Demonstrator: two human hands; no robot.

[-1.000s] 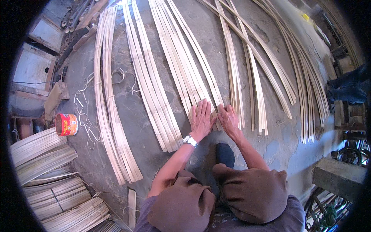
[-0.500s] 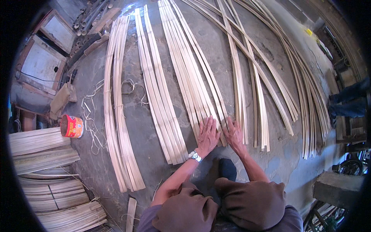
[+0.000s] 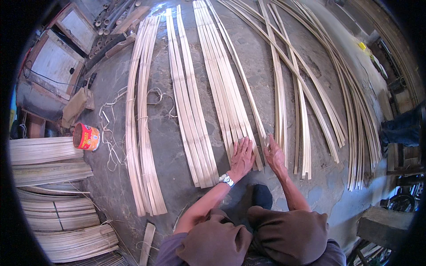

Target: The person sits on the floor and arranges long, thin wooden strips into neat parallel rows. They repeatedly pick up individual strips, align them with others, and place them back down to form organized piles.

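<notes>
Long pale bamboo strips lie in rows on the floor, running away from me. My left hand (image 3: pixel 242 157) rests flat, fingers stretched out, on the near end of a wide row of strips (image 3: pixel 220 93). Just right of it, my right hand (image 3: pixel 275 156) has its fingers closed at the near end of a narrow group of strips (image 3: pixel 244 82), which its fingers partly hide. A wedge of bare floor separates this narrow group from the wide row. Another row of strips (image 3: pixel 191 119) lies to the left of my left hand.
Farther left lies a tied bundle of strips (image 3: pixel 141 119). Crossing strips (image 3: pixel 297 75) and a long curved bunch (image 3: pixel 350 111) spread to the right. A red tin (image 3: pixel 86 136) stands beside stacked strips (image 3: pixel 49 175). Bamboo poles (image 3: pixel 108 17) lie at the back left. Another person's legs (image 3: pixel 401 128) show far right.
My right hand has moved slightly right, and the narrow group of strips has parted farther from the wide row. My left hand stays on the wide row. The view has shifted a little.
</notes>
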